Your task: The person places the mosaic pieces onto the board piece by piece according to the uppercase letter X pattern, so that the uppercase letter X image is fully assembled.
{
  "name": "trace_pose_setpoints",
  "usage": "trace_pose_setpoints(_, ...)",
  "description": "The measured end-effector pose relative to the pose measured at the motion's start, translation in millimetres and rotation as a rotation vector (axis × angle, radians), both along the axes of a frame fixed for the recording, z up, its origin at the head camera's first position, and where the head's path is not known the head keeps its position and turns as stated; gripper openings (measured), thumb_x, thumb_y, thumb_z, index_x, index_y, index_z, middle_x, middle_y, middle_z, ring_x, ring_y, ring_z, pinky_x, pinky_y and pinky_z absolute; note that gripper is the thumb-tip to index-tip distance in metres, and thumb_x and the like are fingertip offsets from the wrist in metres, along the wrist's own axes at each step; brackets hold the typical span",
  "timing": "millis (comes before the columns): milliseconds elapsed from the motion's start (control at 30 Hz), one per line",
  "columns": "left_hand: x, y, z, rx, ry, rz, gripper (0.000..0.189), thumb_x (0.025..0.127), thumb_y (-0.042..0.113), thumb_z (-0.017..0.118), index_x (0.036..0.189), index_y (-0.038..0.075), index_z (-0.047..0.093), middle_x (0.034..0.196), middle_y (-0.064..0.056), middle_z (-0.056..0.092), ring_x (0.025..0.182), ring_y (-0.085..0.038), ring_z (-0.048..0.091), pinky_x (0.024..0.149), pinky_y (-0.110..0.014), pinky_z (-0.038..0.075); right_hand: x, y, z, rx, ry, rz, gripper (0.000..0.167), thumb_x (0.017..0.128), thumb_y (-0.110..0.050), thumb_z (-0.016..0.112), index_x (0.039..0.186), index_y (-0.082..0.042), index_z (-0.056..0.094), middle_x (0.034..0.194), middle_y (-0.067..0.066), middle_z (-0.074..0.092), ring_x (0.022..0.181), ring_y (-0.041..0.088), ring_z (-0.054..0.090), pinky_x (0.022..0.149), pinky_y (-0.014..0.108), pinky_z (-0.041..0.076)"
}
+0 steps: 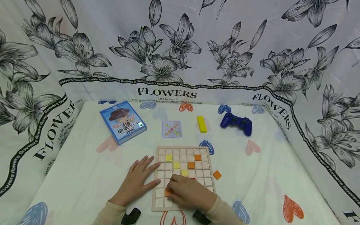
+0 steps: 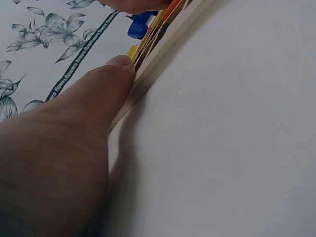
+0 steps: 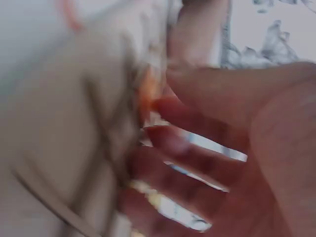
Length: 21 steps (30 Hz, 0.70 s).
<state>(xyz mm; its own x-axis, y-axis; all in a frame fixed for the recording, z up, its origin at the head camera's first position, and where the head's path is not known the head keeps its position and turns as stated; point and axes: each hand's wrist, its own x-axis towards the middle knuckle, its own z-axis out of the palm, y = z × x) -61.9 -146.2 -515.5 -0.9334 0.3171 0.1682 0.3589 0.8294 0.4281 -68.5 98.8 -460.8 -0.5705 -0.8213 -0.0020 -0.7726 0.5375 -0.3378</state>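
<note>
A wooden grid board (image 1: 184, 148) lies on the cloth, with yellow tiles (image 1: 176, 165) and orange tiles (image 1: 191, 165) in some of its cells. A red tile (image 1: 193, 178) shows partly beyond my right hand. My left hand (image 1: 139, 179) lies with fingers spread at the board's left edge, thumb touching the rim in the left wrist view. Over the lower left cells, my right hand (image 1: 191, 192) bends its fingers and pinches an orange tile (image 1: 167, 192) low at the board. That tile (image 3: 148, 94) is blurred at the thumb and fingertips in the right wrist view.
A loose orange tile (image 1: 217, 174) lies right of the board. Behind it are a small pattern card (image 1: 172, 129), a yellow block (image 1: 201, 124) and a blue game controller (image 1: 236, 123). A blue game box (image 1: 123, 122) sits back left. Flowered curtains (image 1: 180, 43) surround the table.
</note>
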Motion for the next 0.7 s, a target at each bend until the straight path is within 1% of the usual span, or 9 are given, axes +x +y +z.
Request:
trace_pose_setpoints(67, -0.5, 0.6, -0.5, -0.003, 0.001, 0.000, 0.064, 0.088, 0.064, 0.053, 0.142, 0.031, 0.046, 0.154, -0.003, 0.035, 0.145, -0.028, 0.023, 0.115, -0.052, 0.013, -2.9, 9, 8.2, 0.005, 0.022, -0.002, 0.014, 0.094, -0.032, 0.060, 0.103, -0.022, 0.065, 0.097, -0.011, 0.056, 0.079, -0.002, 0.052, 0.070, 0.013, 0.046)
trace_pose_setpoints(167, -0.7, 0.7, -1.4, -0.007, 0.001, 0.004, 0.064, 0.087, 0.064, 0.054, 0.142, 0.031, 0.047, 0.153, -0.004, 0.035, 0.144, -0.029, 0.023, 0.115, -0.053, 0.013, -9.3, 28, 16.7, -0.010, 0.059, -0.052, 0.012, 0.093, -0.022, 0.062, 0.105, -0.019, 0.064, 0.100, -0.008, 0.058, 0.082, 0.002, 0.055, 0.072, 0.016, 0.050)
trace_pose_setpoints(300, 0.2, 1.2, -1.3, -0.002, -0.007, 0.007, 0.064, 0.087, 0.063, 0.055, 0.141, 0.030, 0.048, 0.153, -0.004, 0.035, 0.145, -0.029, 0.023, 0.115, -0.053, 0.012, -18.9, 62, 17.8, -0.022, 0.105, -0.187, 0.016, 0.088, -0.007, 0.063, 0.102, -0.014, 0.064, 0.101, -0.005, 0.060, 0.084, 0.007, 0.057, 0.071, 0.020, 0.052)
trace_pose_setpoints(400, -0.3, 2.2, -0.2, 0.005, -0.005, 0.004, 0.064, 0.087, 0.062, 0.056, 0.142, 0.030, 0.047, 0.154, -0.004, 0.035, 0.145, -0.028, 0.022, 0.116, -0.053, 0.012, -23.6, 87, 16.6, 0.007, 0.130, -0.314, 0.021, 0.084, 0.000, 0.064, 0.101, -0.012, 0.064, 0.101, -0.003, 0.061, 0.087, 0.010, 0.059, 0.072, 0.024, 0.054)
trace_pose_setpoints(467, -0.5, 2.8, 0.3, 0.005, -0.004, 0.002, 0.064, 0.087, 0.061, 0.056, 0.142, 0.029, 0.047, 0.154, -0.004, 0.034, 0.145, -0.029, 0.022, 0.116, -0.053, 0.012, -23.7, 102, 16.1, 0.029, 0.111, -0.390, 0.024, 0.082, 0.003, 0.064, 0.101, -0.011, 0.063, 0.101, -0.001, 0.061, 0.089, 0.012, 0.059, 0.073, 0.028, 0.054)
trace_pose_setpoints(533, -0.5, 3.2, 0.6, 0.001, -0.005, 0.003, 0.064, 0.087, 0.062, 0.056, 0.142, 0.029, 0.047, 0.154, -0.004, 0.035, 0.145, -0.029, 0.023, 0.116, -0.053, 0.012, -22.0, 112, 15.3, 0.053, 0.056, -0.451, 0.028, 0.080, 0.008, 0.061, 0.100, -0.011, 0.063, 0.103, 0.000, 0.060, 0.091, 0.014, 0.058, 0.074, 0.032, 0.054)
trace_pose_setpoints(600, -0.1, 3.3, 0.5, -0.003, -0.009, 0.004, 0.064, 0.087, 0.062, 0.056, 0.142, 0.029, 0.047, 0.154, -0.004, 0.035, 0.145, -0.029, 0.023, 0.116, -0.053, 0.012, -19.4, 120, 13.2, 0.065, -0.004, -0.477, 0.033, 0.079, 0.011, 0.058, 0.103, -0.011, 0.063, 0.106, 0.000, 0.059, 0.094, 0.014, 0.058, 0.078, 0.034, 0.054)
trace_pose_setpoints(667, 0.2, 3.2, 0.3, -0.007, -0.009, 0.005, 0.064, 0.087, 0.062, 0.056, 0.142, 0.030, 0.047, 0.153, -0.004, 0.035, 0.145, -0.029, 0.023, 0.116, -0.053, 0.012, -17.1, 125, 10.2, 0.067, -0.036, -0.471, 0.036, 0.079, 0.011, 0.056, 0.106, -0.012, 0.063, 0.108, 0.000, 0.059, 0.096, 0.014, 0.058, 0.081, 0.034, 0.053)
trace_pose_setpoints(700, 0.3, 3.0, 0.1, -0.008, -0.008, 0.006, 0.064, 0.087, 0.062, 0.056, 0.142, 0.030, 0.047, 0.153, -0.004, 0.035, 0.145, -0.029, 0.023, 0.116, -0.053, 0.012, -16.2, 126, 8.3, 0.063, -0.045, -0.464, 0.035, 0.081, 0.009, 0.058, 0.108, -0.012, 0.063, 0.108, -0.001, 0.059, 0.096, 0.013, 0.058, 0.081, 0.033, 0.053)
